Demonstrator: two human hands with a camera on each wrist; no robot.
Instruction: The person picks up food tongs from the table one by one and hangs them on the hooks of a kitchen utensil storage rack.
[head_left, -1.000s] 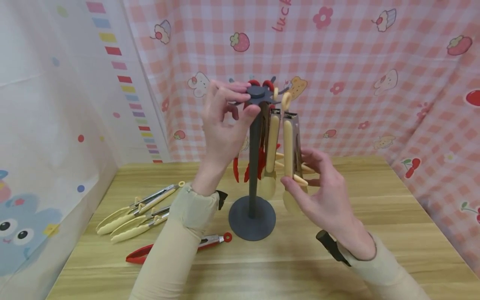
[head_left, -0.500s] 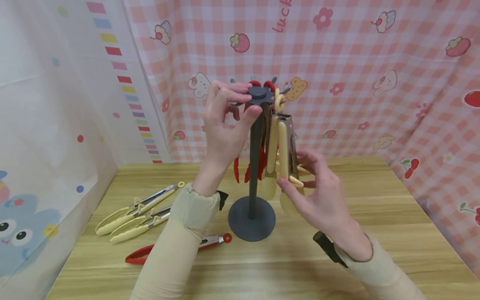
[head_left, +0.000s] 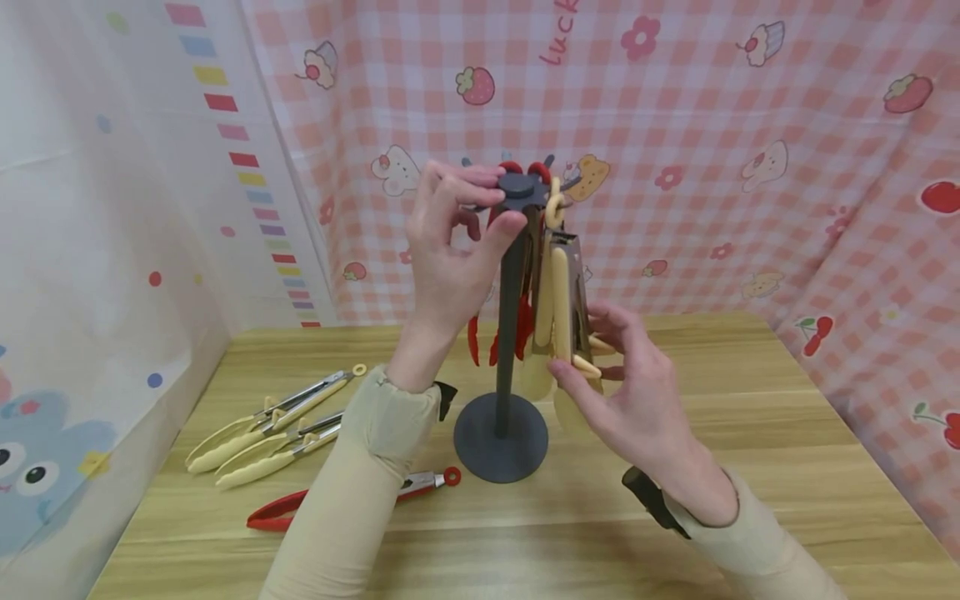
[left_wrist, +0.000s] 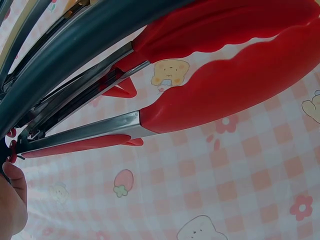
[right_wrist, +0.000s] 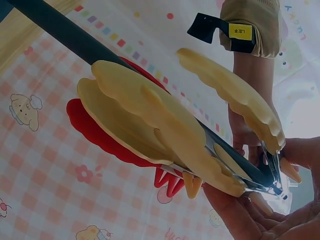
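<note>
At the top of a dark rotating stand point(head_left: 507, 333), my left hand point(head_left: 453, 250) grips the hooked crown point(head_left: 516, 185), fingers on its left edge and thumb in front. My right hand point(head_left: 637, 392) holds cream-headed tongs point(head_left: 561, 300) upright by the handles, their heads hanging down. The tongs' cream ring point(head_left: 554, 211) overlaps a hook on the crown's right side. Behind them hangs another pair of cream tongs point(head_left: 542, 312). Red tongs point(head_left: 523, 329) hang from the far hooks; their scalloped red heads point(left_wrist: 235, 90) fill the left wrist view.
Two cream tongs point(head_left: 277, 450) lie on the wooden table point(head_left: 735, 433) at the left. Red tongs point(head_left: 427, 483) lie nearer the front, partly hidden by the left sleeve point(head_left: 337, 508). The stand's round base point(head_left: 501, 446) rests mid-table. A checked curtain point(head_left: 690, 100) hangs behind.
My right hand has moved left with the cream tongs, bringing their ring from beside the stand to over a hook. The left hand has stayed on the crown.
</note>
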